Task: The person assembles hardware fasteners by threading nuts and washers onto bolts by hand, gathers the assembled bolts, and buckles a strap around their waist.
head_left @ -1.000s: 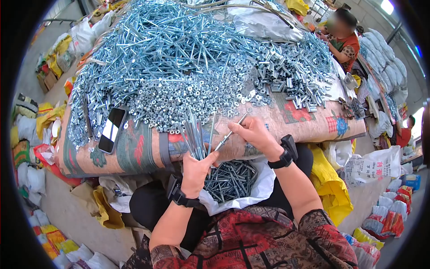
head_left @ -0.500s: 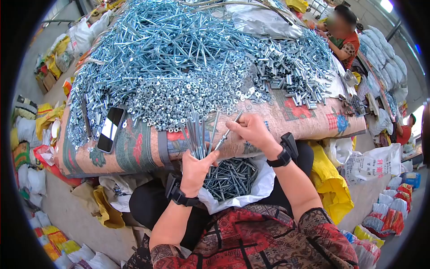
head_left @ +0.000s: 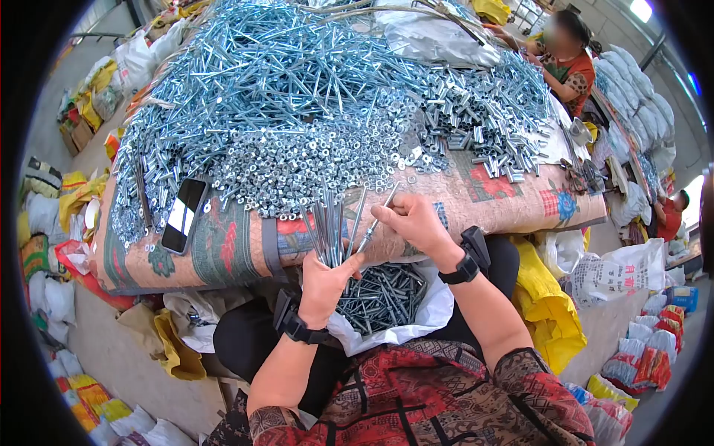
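Just above the near edge of the desk, two bare hands work close together over a patterned cover. The left hand has its grip closed around a bundle of rods, which stand up out of the fist and fan slightly, one of them leaning apart towards the right hand. The right hand has its grip pinched, thumb against fingers, on a single rod that slants between the two hands, its lower end close by the left thumb; whether the left thumb presses on it cannot be told.

Below the near edge, a white sack sits open in front of the person, holding a load of metal bolts. On the desk, loose nuts spread beyond the left hand, with a heap of long rods behind them reaching towards the far edge. Short metal sleeves lie towards the right edge. A phone rests near the left near corner. Past the right far corner, another person is at the desk.
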The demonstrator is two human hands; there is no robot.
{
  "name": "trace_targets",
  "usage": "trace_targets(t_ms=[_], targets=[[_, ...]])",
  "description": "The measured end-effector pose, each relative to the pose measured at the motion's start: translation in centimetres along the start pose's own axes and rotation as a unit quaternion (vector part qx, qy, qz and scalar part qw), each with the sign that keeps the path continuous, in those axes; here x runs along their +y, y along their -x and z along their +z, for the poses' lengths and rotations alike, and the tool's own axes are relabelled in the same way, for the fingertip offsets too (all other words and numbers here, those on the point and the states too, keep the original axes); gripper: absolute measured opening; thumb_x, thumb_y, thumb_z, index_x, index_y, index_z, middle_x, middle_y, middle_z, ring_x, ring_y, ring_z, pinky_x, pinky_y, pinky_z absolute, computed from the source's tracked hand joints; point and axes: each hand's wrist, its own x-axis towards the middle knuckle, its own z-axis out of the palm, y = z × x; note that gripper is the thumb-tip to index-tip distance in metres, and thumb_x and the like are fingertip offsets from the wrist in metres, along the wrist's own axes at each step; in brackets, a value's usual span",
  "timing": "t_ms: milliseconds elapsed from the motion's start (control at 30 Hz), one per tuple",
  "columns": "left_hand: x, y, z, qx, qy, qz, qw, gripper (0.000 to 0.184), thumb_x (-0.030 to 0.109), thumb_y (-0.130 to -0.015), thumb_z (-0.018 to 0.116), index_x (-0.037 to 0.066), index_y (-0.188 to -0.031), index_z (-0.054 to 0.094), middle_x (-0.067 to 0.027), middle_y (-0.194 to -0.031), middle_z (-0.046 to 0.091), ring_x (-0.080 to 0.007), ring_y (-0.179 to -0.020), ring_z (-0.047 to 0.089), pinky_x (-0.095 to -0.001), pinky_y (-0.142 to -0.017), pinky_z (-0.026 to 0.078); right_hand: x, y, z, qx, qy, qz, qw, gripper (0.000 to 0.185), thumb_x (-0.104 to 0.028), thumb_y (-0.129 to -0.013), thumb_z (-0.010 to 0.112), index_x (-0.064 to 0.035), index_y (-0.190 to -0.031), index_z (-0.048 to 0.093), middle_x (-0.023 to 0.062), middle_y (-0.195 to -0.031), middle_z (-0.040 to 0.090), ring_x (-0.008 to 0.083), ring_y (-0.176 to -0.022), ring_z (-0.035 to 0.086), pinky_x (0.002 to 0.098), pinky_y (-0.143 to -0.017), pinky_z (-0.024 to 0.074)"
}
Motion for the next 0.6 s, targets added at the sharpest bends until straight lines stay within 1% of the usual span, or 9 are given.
trace_targets(t_ms=[33,67,133,233,333,467,500,533,600], targets=[[0.1,0.1,0.1,-0.002,0.006,-0.002,1.000,0.014,0.001,-0.082,0.069,-0.001,-0.093,0.062,-0.0033,-0.080,0.063,-0.0091,-0.062,0.058,-0.0243,-0.054,0.049,-0.2,0.3,0.3,0.034,-0.055,-0.106,0.992,0.030,-0.024,-0.087,0.069,0.0024,-0.101,0.065,0.0019,-0.079,0.064,0.0040,-0.070,0.056,0.0200,-0.059,0.0450],[0.2,0.1,0.2,-0.001,0.006,-0.003,1.000,0.014,0.001,-0.082,0.069,-0.001,-0.093,0.062,-0.0033,-0.080,0.063,-0.0091,-0.062,0.058,-0.0243,-0.054,0.049,-0.5,0.5,0.3,0.033,-0.055,-0.105,0.992,0.030,-0.024,-0.087,0.069,0.0024,-0.101,0.065,0.0019,-0.079,0.064,0.0040,-0.070,0.056,0.0200,-0.059,0.0450],[0.4,0.1,0.4,0.001,0.007,0.020,1.000,0.017,0.004,-0.080,0.071,0.002,-0.093,0.060,-0.0018,-0.070,0.062,-0.0086,-0.056,0.058,-0.0191,-0.046,0.040,-1.1,1.1,-0.1,-0.043,-0.197,0.013,0.979,0.025,-0.019,-0.088,0.068,-0.0020,-0.105,0.067,-0.0024,-0.083,0.064,0.0024,-0.077,0.057,0.0193,-0.063,0.0458],[-0.2,0.0,0.3,0.001,0.011,0.048,0.999,0.015,0.003,-0.081,0.070,0.001,-0.093,0.061,-0.0006,-0.071,0.061,-0.0085,-0.058,0.058,-0.0218,-0.051,0.043,-0.5,0.9,0.0,-0.048,-0.104,0.022,0.993,0.022,-0.019,-0.086,0.069,-0.0029,-0.101,0.069,-0.0030,-0.081,0.064,0.0027,-0.073,0.057,0.0185,-0.061,0.0444],[-1.1,-0.1,-0.2,-0.009,-0.038,0.052,0.998,0.015,0.002,-0.081,0.069,0.000,-0.094,0.062,0.0000,-0.072,0.061,-0.0081,-0.060,0.057,-0.0239,-0.054,0.046,-0.7,1.6,-0.1,-0.123,-0.162,-0.008,0.979,0.026,-0.021,-0.085,0.071,0.0002,-0.098,0.068,-0.0007,-0.077,0.065,0.0029,-0.065,0.055,0.0173,-0.056,0.0420],[-2.2,0.1,0.0,0.010,-0.121,0.114,0.986,0.019,0.002,-0.081,0.068,-0.001,-0.100,0.065,-0.0009,-0.080,0.066,-0.0058,-0.069,0.056,-0.0241,-0.061,0.046,0.4,0.8,0.1,-0.098,-0.053,0.077,0.991,0.023,-0.020,-0.083,0.073,-0.0017,-0.096,0.068,-0.0018,-0.077,0.063,0.0040,-0.068,0.055,0.0191,-0.054,0.0420],[-2.1,0.2,0.1,0.012,-0.062,0.084,0.994,0.022,0.002,-0.081,0.068,0.000,-0.103,0.066,-0.0018,-0.084,0.067,-0.0062,-0.072,0.057,-0.0246,-0.065,0.047,0.7,1.0,0.7,-0.106,-0.179,-0.050,0.977,0.022,-0.021,-0.083,0.072,-0.0002,-0.090,0.069,-0.0026,-0.072,0.062,0.0032,-0.067,0.054,0.0203,-0.054,0.0420],[-1.3,0.4,0.7,0.020,-0.043,0.095,0.994,0.021,0.002,-0.081,0.068,0.000,-0.102,0.066,-0.0011,-0.084,0.067,-0.0067,-0.072,0.058,-0.0248,-0.064,0.047,-1.6,1.6,0.1,-0.134,-0.179,0.006,0.975,0.021,-0.021,-0.085,0.070,0.0003,-0.084,0.068,-0.0046,-0.067,0.059,0.0025,-0.063,0.050,0.0214,-0.053,0.0405],[-2.0,0.1,0.4,0.017,-0.114,0.155,0.981,0.014,-0.001,-0.081,0.068,0.001,-0.095,0.065,-0.0005,-0.079,0.065,-0.0079,-0.065,0.059,-0.0228,-0.055,0.047,1.1,1.4,1.7,-0.050,-0.162,0.006,0.985,0.025,-0.023,-0.084,0.070,0.0007,-0.081,0.067,-0.0002,-0.065,0.059,0.0043,-0.061,0.050,0.0243,-0.052,0.0407]])
